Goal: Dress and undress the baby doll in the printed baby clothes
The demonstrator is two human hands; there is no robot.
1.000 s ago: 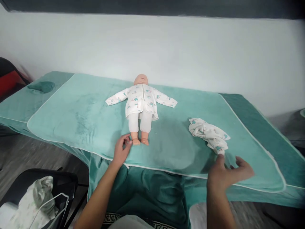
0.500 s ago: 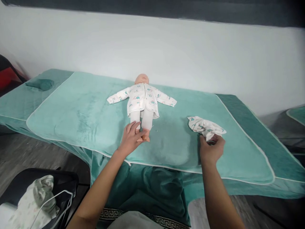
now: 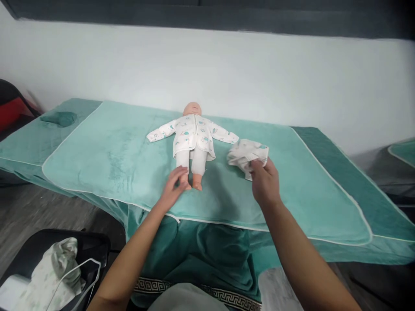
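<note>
A baby doll (image 3: 193, 109) lies on its back on a green bed, arms spread. It wears a white printed jacket (image 3: 191, 137) and white leggings (image 3: 199, 162); its feet are bare. My left hand (image 3: 172, 186) is at the doll's foot on the left, fingers apart and lightly curved. The fingertips reach the lower leg; whether they press on it I cannot tell. My right hand (image 3: 266, 181) pinches a crumpled white printed baby garment (image 3: 244, 153), held over the bed to the right of the doll. Its folds hide what kind of garment it is.
A light green mat (image 3: 97, 151) with white piping covers most of the bed. At its left end is a face hole (image 3: 60, 119). On the lower left, a black chair (image 3: 94, 242) holds bunched cloth (image 3: 55, 268) and a white hanger (image 3: 84, 262). A white wall (image 3: 207, 69) stands behind.
My right hand has carried the crumpled garment left and up, closer to the doll's sleeve. My left hand has shifted slightly left, off the doll's other foot. The doll stays in place.
</note>
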